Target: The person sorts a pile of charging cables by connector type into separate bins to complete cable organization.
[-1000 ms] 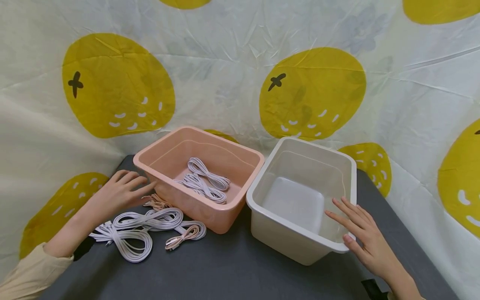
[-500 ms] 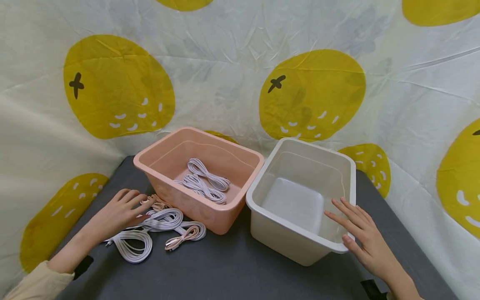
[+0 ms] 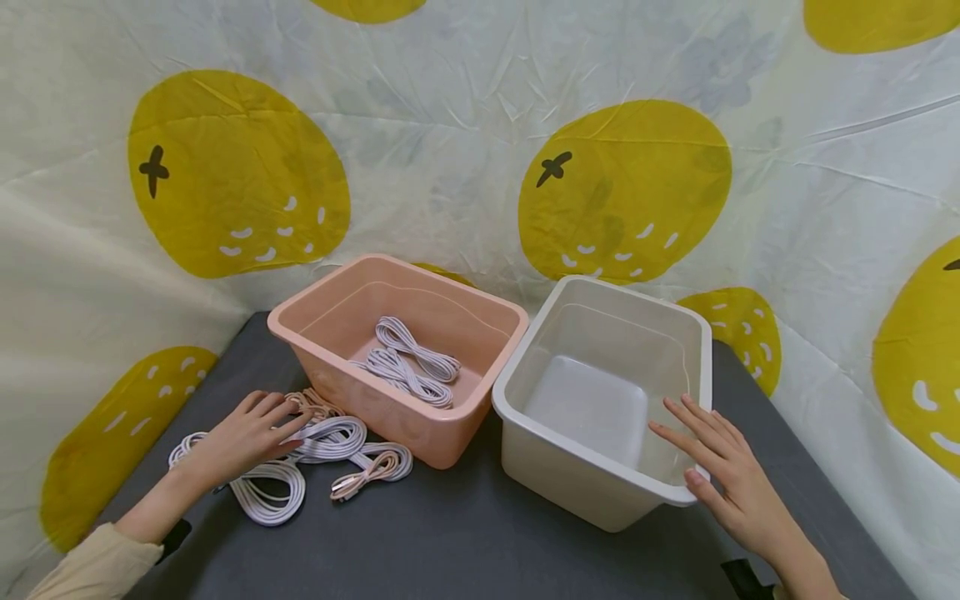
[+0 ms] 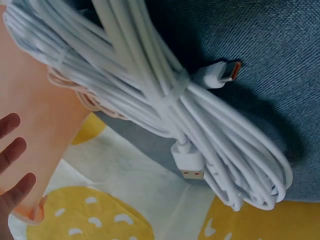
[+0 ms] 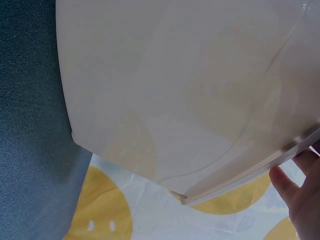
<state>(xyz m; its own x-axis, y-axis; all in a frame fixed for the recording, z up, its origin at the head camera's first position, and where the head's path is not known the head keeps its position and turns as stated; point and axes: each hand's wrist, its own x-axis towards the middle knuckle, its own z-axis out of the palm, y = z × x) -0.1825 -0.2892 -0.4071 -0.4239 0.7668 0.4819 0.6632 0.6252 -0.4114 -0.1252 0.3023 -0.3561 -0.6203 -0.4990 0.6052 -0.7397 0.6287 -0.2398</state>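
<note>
My left hand [image 3: 247, 433] lies with relaxed, nearly straight fingers on a heap of white cable bundles [image 3: 262, 493] on the dark table, just left of the pink bin [image 3: 457, 450]. The left wrist view shows one tied white bundle [image 4: 165, 100] with orange-tipped plugs close up; my left fingertips [image 4: 11, 150] are spread beside the pink bin wall [image 4: 35, 125]. Two white bundles [image 3: 416, 367] lie inside the pink bin. My right hand [image 3: 712, 458] rests flat on the near right rim of the white bin [image 3: 525, 417], which holds nothing. My right fingers [image 5: 300, 195] show beside that bin's wall [image 5: 175, 90].
Pinkish cable bundles [image 3: 371, 471] lie among the white ones on the table [image 3: 450, 542]. The two bins stand side by side, touching. A cloth with yellow fruit prints [image 3: 622, 183] hangs close behind and to both sides.
My left hand slid from beside the pink bin back and down onto the cable heap, and a white loop now shows to its left. The right hand has stayed put.
</note>
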